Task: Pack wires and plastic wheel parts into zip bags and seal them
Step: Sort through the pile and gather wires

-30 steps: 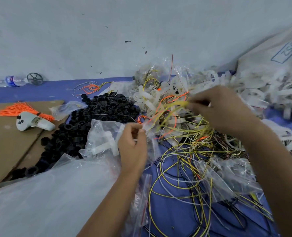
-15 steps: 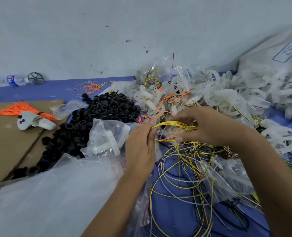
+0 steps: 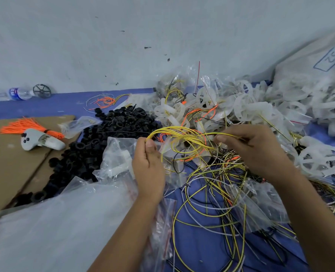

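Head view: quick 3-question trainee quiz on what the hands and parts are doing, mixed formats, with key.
1. True or false: both hands hold the yellow wire bundle.
2. The black ring parts lie: A) left of the left hand B) beside the right hand C) inside a zip bag.
3. Fill in: the orange wire bunch lies on brown ____.

Key: 1 true; 2 A; 3 cardboard.

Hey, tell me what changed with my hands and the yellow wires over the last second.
The right hand came down from the white wheel pile toward you, pinching the yellow wires. The left hand took hold of the loop's other end, so the bundle now stretches between both hands. The zip bag, black rings and white controller stayed put.
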